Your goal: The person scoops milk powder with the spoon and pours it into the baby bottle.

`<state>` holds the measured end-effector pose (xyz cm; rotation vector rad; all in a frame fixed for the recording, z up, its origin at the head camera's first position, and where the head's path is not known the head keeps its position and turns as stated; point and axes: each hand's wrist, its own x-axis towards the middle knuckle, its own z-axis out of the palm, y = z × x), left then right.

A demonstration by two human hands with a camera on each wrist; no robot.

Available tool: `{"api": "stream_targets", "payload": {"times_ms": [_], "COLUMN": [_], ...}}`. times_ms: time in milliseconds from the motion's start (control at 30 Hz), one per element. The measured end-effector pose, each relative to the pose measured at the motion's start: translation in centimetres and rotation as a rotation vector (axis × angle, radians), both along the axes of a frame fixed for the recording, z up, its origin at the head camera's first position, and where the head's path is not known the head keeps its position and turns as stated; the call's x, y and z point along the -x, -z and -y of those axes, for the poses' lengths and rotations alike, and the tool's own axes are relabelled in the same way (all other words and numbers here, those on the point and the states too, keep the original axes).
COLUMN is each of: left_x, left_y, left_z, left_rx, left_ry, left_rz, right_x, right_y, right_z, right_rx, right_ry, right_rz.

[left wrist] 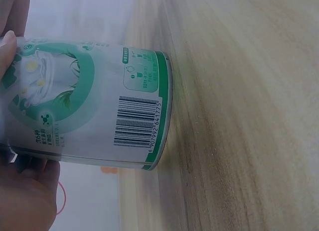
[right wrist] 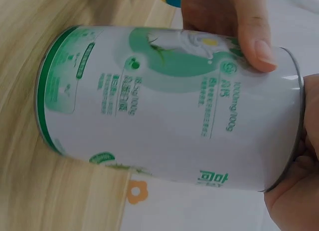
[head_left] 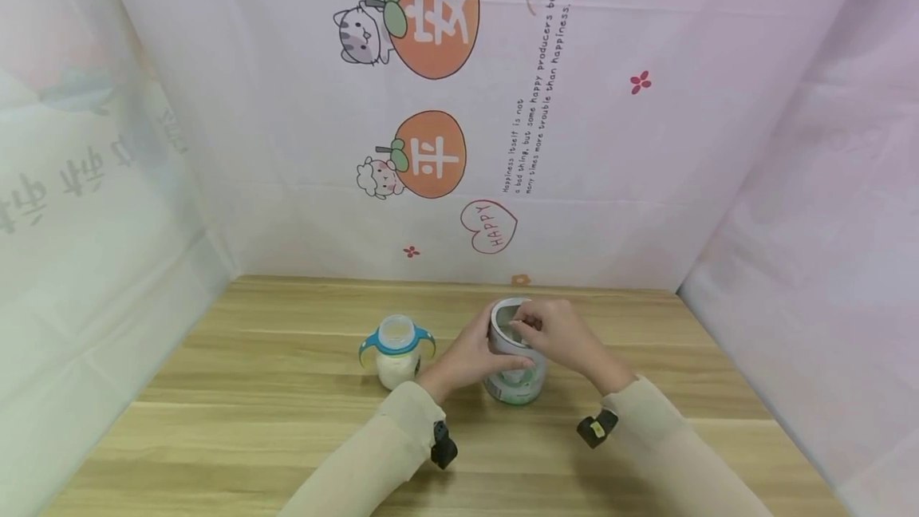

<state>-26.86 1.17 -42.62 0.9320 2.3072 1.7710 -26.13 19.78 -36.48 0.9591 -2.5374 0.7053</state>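
Observation:
A white and green milk powder can (head_left: 517,381) stands upright on the wooden table, its top uncovered. My left hand (head_left: 470,353) grips the can around its upper side, with the thumb across the front in the right wrist view. My right hand (head_left: 556,333) is at the can's mouth, its fingers curled and dipping inside the rim. Whatever those fingertips may pinch is hidden by the hand and rim. Left of the can, a baby bottle (head_left: 397,369) with a blue two-handled collar stands uncapped, whitish contents in its lower part.
The wooden table (head_left: 251,405) spreads around the can and bottle. White printed cloth (head_left: 301,182) hangs behind the table and along both sides. Black wrist cameras (head_left: 597,428) sit on both sleeves.

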Motion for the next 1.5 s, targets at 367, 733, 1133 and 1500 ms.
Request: {"api": "stream_targets", "payload": {"times_ms": [367,733,1133,1500], "left_x": [0.3,0.1,0.1,-0.2], "left_y": [0.3,0.0,0.0,-0.1], "left_z": [-0.1,0.1,0.0,-0.1], "left_rx": [-0.013,-0.007,0.029,0.026], "left_ry": [0.010,0.005,-0.034,-0.047], "left_rz": [-0.016,-0.004,0.017,0.035], "right_x": [0.1,0.5,0.1,0.2], "right_y": [-0.1,-0.6,-1.2,-1.0], "right_z": [0.0,-0.7,-1.5,-2.9], "right_rx": [0.074,0.227,0.292,0.379], "right_ry": [0.047,0.080,0.171,0.237], "right_rz": [0.137,0.313,0.330,0.315]}}
